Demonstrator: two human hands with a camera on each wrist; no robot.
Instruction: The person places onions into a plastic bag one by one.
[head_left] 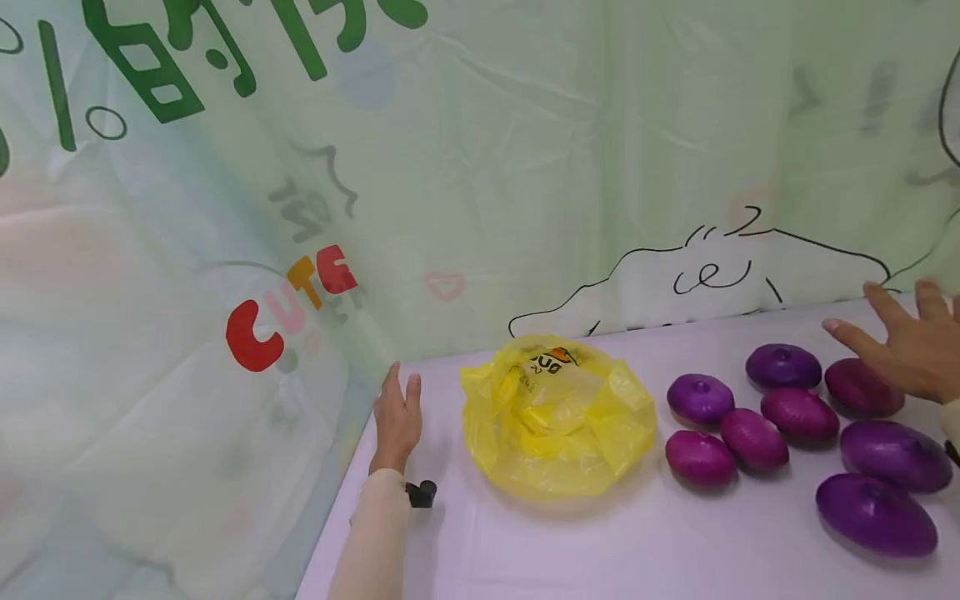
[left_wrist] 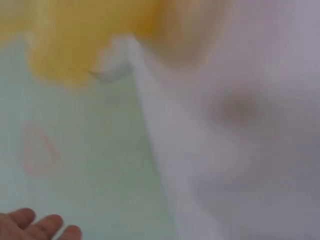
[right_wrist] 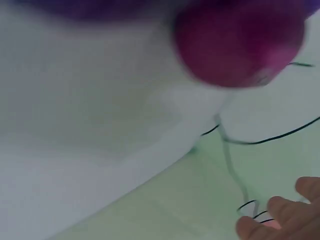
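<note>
A yellow translucent plastic bag [head_left: 558,454] with dark and orange print sits opened out on the table; its yellow blur [left_wrist: 75,45] fills the top of the left wrist view. To its left, my left hand [head_left: 397,421] is raised with straight fingers, apart from the bag. Right of the bag lie several shiny oval purple and magenta things, such as a purple one [head_left: 876,515] and a magenta one [head_left: 701,458]; some show a small nub. My right hand [head_left: 911,342], fingers spread and holding nothing, is above the far-right magenta oval [head_left: 862,390], partly covering it.
Pale lilac covers the table [head_left: 570,550]. Behind and to the left hangs a light green printed sheet [head_left: 480,183] with coloured letters and line drawings. A black wrist strap piece [head_left: 422,493] shows at the left cuff.
</note>
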